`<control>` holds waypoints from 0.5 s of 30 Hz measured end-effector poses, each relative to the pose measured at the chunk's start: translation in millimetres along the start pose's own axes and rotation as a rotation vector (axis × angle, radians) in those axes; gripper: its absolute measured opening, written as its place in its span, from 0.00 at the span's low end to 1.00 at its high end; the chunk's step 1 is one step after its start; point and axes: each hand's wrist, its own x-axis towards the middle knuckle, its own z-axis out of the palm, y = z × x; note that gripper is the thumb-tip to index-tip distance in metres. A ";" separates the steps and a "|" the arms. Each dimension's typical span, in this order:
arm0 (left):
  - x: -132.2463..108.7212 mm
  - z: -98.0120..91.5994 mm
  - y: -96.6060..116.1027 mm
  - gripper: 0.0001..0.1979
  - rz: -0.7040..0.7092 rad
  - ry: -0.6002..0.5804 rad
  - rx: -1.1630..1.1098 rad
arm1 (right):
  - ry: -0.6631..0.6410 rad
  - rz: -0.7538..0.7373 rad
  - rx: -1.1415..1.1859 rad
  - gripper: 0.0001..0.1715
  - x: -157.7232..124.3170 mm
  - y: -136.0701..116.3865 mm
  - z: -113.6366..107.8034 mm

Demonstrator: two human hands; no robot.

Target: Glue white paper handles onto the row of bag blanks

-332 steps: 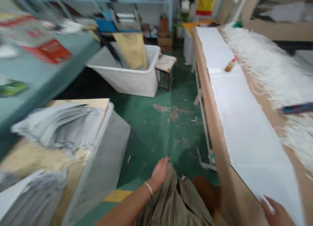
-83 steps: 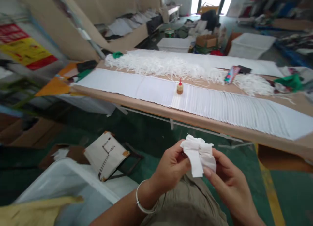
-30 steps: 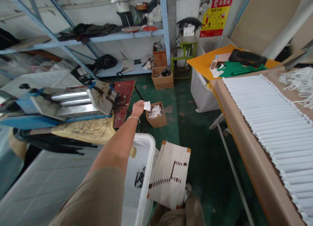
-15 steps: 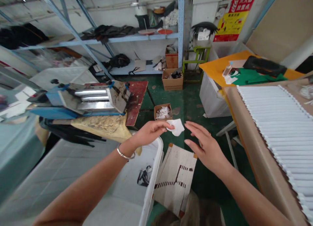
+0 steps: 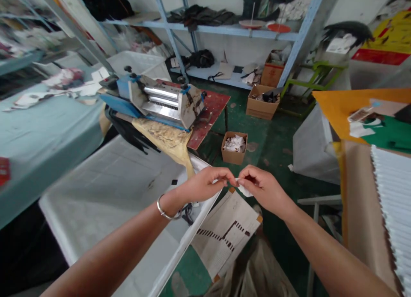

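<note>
A small white paper-like piece is between my two hands, above a wooden board with dark marks. My right hand is closed, pinching the piece between thumb and fingers. The fingertips of my left hand, which has a silver bangle at the wrist, are pinched together at the piece's upper left edge. The fingers partly cover it.
A large white bin stands to the left below my arm. Beyond it a roller machine sits on a red table. A carton of white scraps is on the green floor. Stacked white strips lie on the right.
My right hand has moved in from the right and now pinches the white piece together with my left hand. The camera view has turned left.
</note>
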 end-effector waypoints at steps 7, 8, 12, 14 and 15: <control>34.5 30.1 -24.5 0.08 -0.338 0.423 -0.037 | -0.001 0.176 0.085 0.13 73.3 122.4 -41.7; 36.3 40.1 -26.3 0.08 -0.405 0.475 -0.078 | 0.044 0.229 0.100 0.14 88.8 148.3 -48.7; 28.6 94.4 -33.1 0.18 -0.614 0.721 -0.255 | 0.194 0.384 0.148 0.17 159.4 246.5 -69.1; 20.5 124.4 -36.5 0.25 -0.710 0.810 -0.385 | 0.244 0.431 0.141 0.17 196.5 283.6 -72.3; 17.1 138.1 -38.0 0.27 -0.750 0.870 -0.449 | 0.268 0.453 0.134 0.16 214.6 298.4 -72.2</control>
